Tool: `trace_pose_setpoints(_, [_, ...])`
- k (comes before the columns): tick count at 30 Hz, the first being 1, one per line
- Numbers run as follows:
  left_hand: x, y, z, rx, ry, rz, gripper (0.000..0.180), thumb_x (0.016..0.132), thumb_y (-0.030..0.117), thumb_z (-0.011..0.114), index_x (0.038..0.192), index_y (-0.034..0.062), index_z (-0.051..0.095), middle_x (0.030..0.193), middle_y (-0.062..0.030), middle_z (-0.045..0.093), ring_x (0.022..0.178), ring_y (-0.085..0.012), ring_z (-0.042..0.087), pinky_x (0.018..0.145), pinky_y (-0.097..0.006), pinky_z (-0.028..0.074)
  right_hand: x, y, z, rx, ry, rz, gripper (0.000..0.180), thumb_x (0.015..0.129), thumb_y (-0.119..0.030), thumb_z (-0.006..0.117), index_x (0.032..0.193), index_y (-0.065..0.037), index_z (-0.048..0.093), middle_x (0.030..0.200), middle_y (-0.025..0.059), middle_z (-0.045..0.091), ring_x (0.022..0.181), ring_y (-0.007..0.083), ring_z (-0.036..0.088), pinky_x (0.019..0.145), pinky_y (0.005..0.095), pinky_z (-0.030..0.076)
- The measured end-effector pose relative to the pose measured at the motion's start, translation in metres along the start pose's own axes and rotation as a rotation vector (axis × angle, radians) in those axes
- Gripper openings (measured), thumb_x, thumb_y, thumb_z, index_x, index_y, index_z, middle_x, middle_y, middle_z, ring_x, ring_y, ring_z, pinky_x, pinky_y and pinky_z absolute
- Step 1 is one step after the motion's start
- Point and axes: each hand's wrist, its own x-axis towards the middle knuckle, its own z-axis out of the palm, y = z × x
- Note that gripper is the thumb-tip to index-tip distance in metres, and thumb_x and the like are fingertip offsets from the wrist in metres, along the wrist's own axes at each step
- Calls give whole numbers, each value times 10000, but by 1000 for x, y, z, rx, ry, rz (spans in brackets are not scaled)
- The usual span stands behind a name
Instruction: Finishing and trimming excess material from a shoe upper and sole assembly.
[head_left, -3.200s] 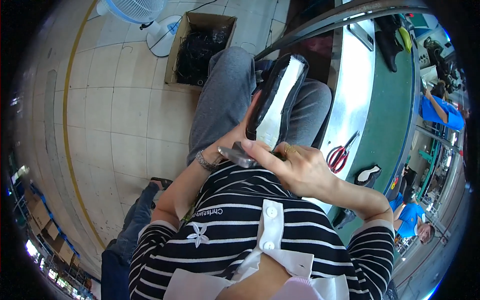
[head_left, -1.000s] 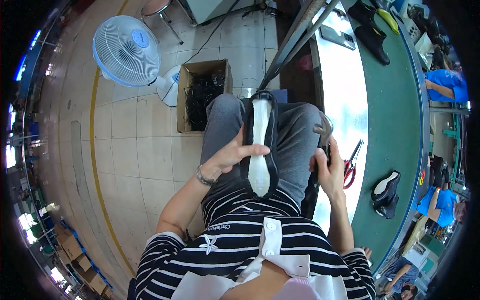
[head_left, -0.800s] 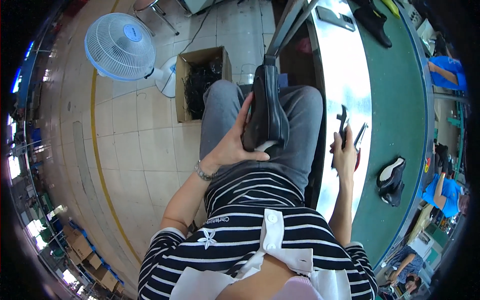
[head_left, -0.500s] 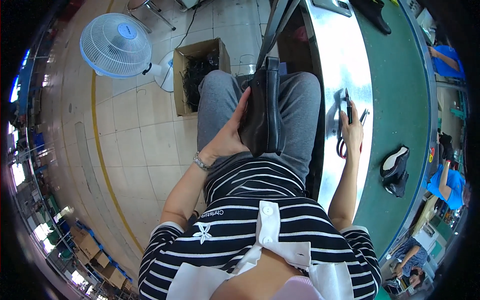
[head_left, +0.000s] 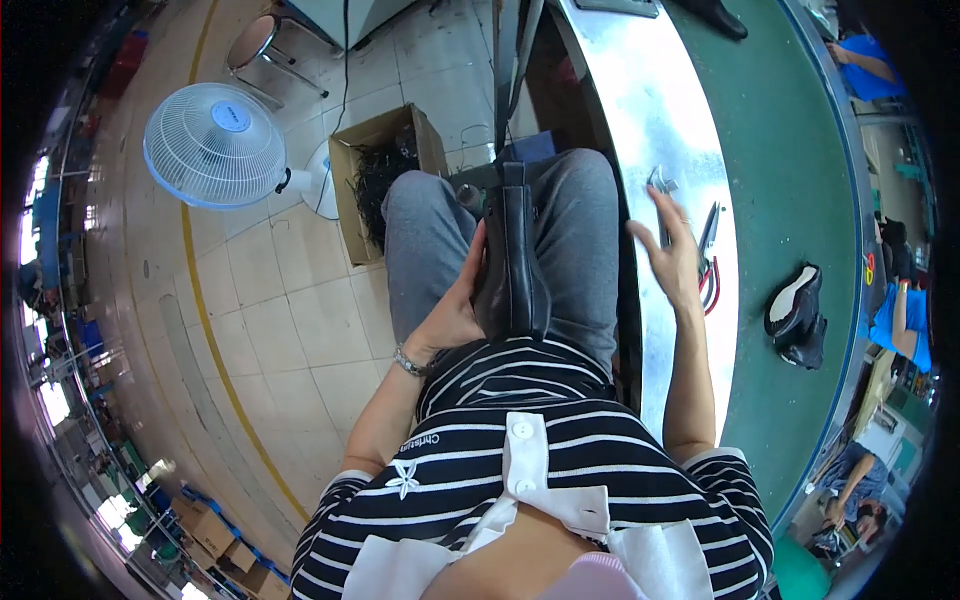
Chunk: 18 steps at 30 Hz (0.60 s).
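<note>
Boot (head_left: 515, 265), black, lying between the grey thighs (head_left: 585, 240), narrow end toward twelve; I judge the lap steadies it. Left hand (head_left: 455, 318) curls around its nine-o'clock side, closed on it, probably against rolling. Right hand (head_left: 675, 250) at two, fingers spread, thumb apart; I see nothing gripped. Metal tool head (head_left: 660, 181) just beyond, contact unclear from my end. Scissors (head_left: 709, 238) at three on the bench (head_left: 690, 110), likely kept within reach. Writing: lettering (head_left: 420, 442) on the striped top (head_left: 600, 430) at seven; blue hub badge (head_left: 232, 116) on the fan (head_left: 215, 160) at ten, unreadably small.
</note>
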Motion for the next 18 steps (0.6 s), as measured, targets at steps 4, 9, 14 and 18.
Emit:
trace_pose_setpoints(4, [8,-3,7,-24,-78,-45,1371,582,75,867,1508,203,-136,1592,-102,28,1456,-211,112,1171,-352,120,-20,-69,15,735,-553,-5,732,868,-313,677,1481,-160,307,1423,166,406,1298,288,405,1030,448,395])
trace_pose_setpoints(9, [5,14,1,-452,-183,-23,1344,592,286,904,1528,205,-57,1528,-103,239,1403,-222,261,1138,-361,215,-33,-92,21,700,-661,51,795,842,-367,688,1497,-185,276,1386,166,445,1226,302,488,964,444,468])
trace_pose_setpoints(14, [25,44,18,-288,236,-127,628,778,429,757,1223,69,498,1046,-18,563,964,-113,539,861,-246,420,-12,-77,21,418,-360,-158,461,831,-260,711,1244,-83,607,1097,164,661,944,244,654,805,345,513])
trace_pose_setpoints(18, [35,45,21,-208,404,-128,353,840,364,691,973,65,559,846,34,519,777,-56,481,691,-214,396,21,49,14,-537,290,-5,452,878,-289,647,1217,-1,570,1136,212,604,1022,357,592,885,429,470])
